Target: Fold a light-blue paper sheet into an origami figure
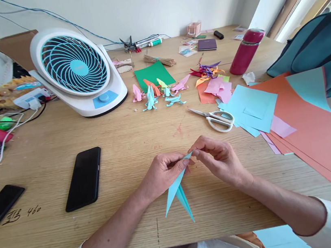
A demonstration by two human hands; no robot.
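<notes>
A folded light-blue paper piece [175, 190] hangs between my hands above the near part of the table, its two long points aimed down toward me. My left hand [169, 170] pinches it near the upper end, thumb on top. At the tip, the thumb and forefinger of my right hand [218, 158] are closed on the paper's narrow point. Beyond my hands lie white-handled scissors [218, 119], blades partly apart. Several small folded paper figures [150, 98] in blue, pink, orange and yellow-green stand near a green paper sheet [154, 73].
A white fan [79, 70] stands at the back left. Two phones, one a black phone [83, 178], lie on the left. Blue paper sheets [251, 106] and large orange sheets [318, 135] cover the right side. A magenta bottle [246, 53] and a teal bag [315, 49] are behind them.
</notes>
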